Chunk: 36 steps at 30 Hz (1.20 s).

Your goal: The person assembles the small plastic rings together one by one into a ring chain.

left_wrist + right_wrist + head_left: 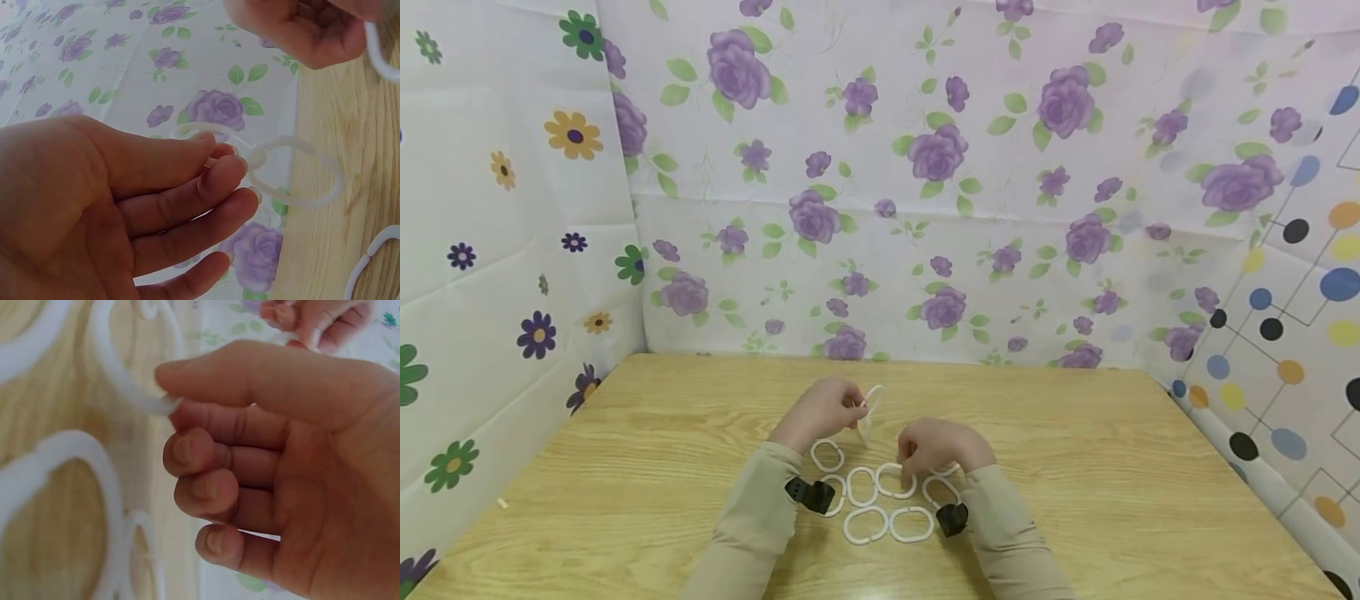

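Observation:
My left hand (829,410) is raised over the table and pinches one of two white oval plastic links joined together. The second link (339,181) hangs off the first, past my fingertips. Thumb and forefinger of my right hand (942,446) pinch the end of another white link (115,372), low over the loose links. In the head view this link (892,496) shows just beneath the right fingers. Each link has a small gap in its loop.
Several more white links lie on the wooden table (1075,467), among them one near the left wrist (812,455) and two at the front, a left one (846,527) and a right one (932,523). A small pale piece (502,503) lies far left. Flowered cloth (880,275) hangs behind.

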### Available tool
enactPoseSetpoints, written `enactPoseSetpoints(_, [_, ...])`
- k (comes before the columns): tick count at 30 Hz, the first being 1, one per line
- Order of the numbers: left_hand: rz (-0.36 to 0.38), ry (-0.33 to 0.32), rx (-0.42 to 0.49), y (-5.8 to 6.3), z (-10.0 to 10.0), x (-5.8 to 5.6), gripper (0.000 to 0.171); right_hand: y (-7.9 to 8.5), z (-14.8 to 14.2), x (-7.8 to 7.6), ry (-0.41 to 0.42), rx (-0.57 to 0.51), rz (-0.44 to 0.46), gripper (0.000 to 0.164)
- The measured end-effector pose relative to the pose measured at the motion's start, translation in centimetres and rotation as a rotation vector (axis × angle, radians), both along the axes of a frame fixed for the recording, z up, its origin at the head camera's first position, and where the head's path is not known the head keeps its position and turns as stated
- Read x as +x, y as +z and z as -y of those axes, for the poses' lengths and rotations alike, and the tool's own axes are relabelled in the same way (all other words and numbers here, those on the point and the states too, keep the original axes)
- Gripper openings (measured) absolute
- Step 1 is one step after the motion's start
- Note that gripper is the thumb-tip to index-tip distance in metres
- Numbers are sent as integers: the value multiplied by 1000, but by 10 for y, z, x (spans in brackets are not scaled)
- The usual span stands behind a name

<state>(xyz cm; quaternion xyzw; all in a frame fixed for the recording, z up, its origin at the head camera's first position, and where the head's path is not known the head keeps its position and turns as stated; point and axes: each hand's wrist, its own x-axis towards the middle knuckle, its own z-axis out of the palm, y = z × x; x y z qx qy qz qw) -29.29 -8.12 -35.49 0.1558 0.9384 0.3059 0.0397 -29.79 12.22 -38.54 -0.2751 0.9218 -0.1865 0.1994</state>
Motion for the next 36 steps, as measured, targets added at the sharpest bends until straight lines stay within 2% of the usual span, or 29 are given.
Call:
enactPoseSetpoints(6, [-13, -8, -18, -1, 2, -1, 12, 6, -5, -4, 10, -103, -26, 9])
enactPoseSetpoints(10, [-12, -18, -37, -2, 2, -1, 12, 10, -10, -4, -21, -172, -31, 8])
enactPoseSetpoints(14, [14, -17, -32, -1, 2, 0, 13, 14, -15, -6, -42, -204, -93, 7])
enactPoseSetpoints(19, [40, -33, -18, -1, 2, -1, 16, 19, -21, -8, -23, -270, -167, 8])
enactPoseSetpoints(30, [41, -36, -11, -1, 2, -2, 17, 32, -19, -4, 30, -437, -241, 11])
enactPoseSetpoints(36, [47, -43, -8, 0, 1, -1, 20, 32, -14, -3, 28, -454, -323, 10])
